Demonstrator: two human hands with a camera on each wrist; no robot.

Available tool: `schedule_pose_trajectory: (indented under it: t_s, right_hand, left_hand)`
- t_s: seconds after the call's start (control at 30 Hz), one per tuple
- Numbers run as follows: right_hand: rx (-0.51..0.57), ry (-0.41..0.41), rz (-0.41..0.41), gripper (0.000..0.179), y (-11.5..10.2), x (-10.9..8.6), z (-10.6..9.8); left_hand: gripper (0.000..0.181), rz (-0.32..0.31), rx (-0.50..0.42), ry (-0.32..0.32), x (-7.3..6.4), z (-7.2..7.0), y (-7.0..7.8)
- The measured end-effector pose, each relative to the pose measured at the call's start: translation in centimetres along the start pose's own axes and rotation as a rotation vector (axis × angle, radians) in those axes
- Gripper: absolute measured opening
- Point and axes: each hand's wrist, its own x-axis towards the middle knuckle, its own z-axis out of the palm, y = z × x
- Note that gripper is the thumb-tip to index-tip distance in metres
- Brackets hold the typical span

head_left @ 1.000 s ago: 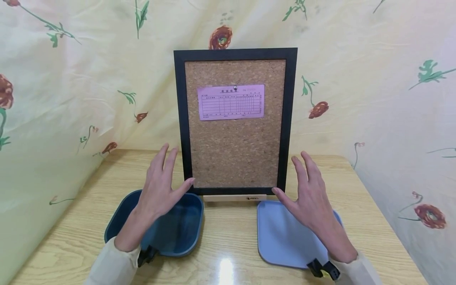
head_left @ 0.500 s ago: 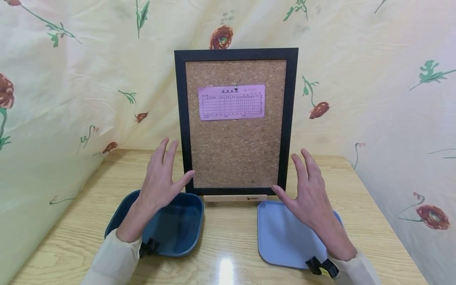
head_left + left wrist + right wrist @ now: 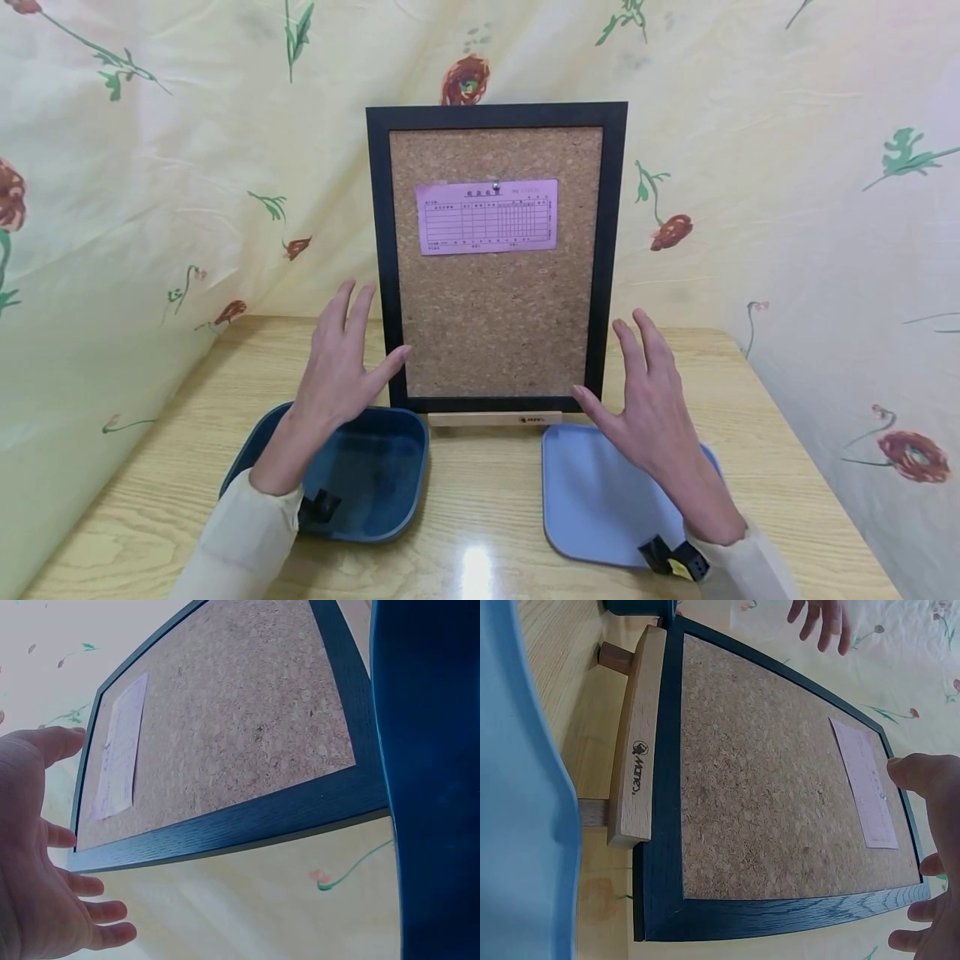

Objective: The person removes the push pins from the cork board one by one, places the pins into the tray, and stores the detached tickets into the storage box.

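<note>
A black-framed cork board stands upright on a wooden ledge, with a pink printed slip held near its upper middle by a small metal pushpin. My left hand hovers above a dark blue bin, fingers spread, beside the board's lower left edge. On the other side my right hand hovers over a light blue tray, its fingers spread and slightly bent. Both hands hold nothing. In the left wrist view the slip appears beyond the thumb; the right wrist view shows it too.
The dark blue bin sits at the left of the wooden table, the light blue tray at the right. The board's wooden stand lies between them. Floral cloth hangs behind and at both sides.
My left hand has risen somewhat, moving up and forward beside the board. The right hand has lifted only slightly. Board, slip, bin and tray stay in place.
</note>
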Motion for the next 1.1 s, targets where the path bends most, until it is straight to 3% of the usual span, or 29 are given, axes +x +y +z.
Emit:
schedule_pose_trajectory:
  t_s: [0.47, 0.8, 1.1]
  right_hand:
    - [0.03, -0.004, 0.006, 0.1, -0.4, 0.6, 0.1]
    - [0.04, -0.023, 0.018, 0.087, -0.8, 1.2, 0.2]
    - [0.052, -0.011, 0.001, 0.094, -1.2, 1.7, 0.5]
  left_hand:
    - [0.086, -0.004, -0.001, 0.009, 1.2, -0.1, 0.0]
    - [0.087, -0.02, 0.006, -0.005, 2.0, -0.2, 0.0]
    - [0.088, -0.005, 0.001, 0.016, 2.7, -0.2, 0.0]
